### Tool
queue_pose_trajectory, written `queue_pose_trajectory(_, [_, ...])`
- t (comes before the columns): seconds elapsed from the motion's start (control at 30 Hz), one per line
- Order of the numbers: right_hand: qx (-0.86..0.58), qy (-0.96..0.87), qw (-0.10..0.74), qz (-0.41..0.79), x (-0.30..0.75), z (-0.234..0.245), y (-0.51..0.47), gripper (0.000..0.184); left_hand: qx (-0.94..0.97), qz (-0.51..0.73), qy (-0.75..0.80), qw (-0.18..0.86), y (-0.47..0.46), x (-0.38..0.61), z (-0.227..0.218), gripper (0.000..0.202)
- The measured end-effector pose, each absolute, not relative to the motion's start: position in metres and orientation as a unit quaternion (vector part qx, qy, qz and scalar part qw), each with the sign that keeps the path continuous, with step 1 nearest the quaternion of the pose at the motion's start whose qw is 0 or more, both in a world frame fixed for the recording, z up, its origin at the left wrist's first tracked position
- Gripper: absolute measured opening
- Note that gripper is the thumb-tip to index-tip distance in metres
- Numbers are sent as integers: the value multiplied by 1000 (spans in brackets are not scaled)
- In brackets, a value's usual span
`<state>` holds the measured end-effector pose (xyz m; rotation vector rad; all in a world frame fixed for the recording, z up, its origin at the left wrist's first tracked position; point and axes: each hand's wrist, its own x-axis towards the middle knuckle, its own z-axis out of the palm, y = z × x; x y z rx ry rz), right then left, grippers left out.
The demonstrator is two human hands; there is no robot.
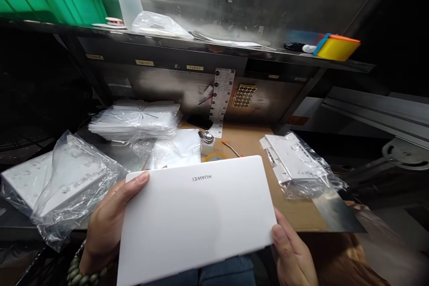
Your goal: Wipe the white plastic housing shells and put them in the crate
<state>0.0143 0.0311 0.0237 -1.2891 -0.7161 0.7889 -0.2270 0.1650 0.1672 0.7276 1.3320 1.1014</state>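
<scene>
Both our hands grip one white box over our lap, just in front of the bench edge — lid up, tilted slightly, its printed logo upside down to us. Left hand clamps the box's left edge, thumb lying across the top corner; a bead bracelet sits on that wrist. Right hand holds the lower right corner, thumb pressed on the lid. Far left on the bench: a bagged white box in crinkled plastic. Behind it, a stack of clear bags. Past the box's far edge — a small bottle and a roll of yellow tape. Right of that, bagged white parts on the brown board. Up on the shelf: green bin left, yellow box right.
</scene>
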Motion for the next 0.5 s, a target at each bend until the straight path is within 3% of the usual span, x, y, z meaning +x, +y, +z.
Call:
queue_pose_trajectory(0.17, [-607, -311, 659, 317, 7, 10, 29, 51, 314, 476, 566, 595, 166, -232, 170, 46])
queue_pose_trajectory(0.5, [-590, -333, 660, 324, -10, 24, 52, 54, 345, 482, 514, 620, 173, -256, 173, 40])
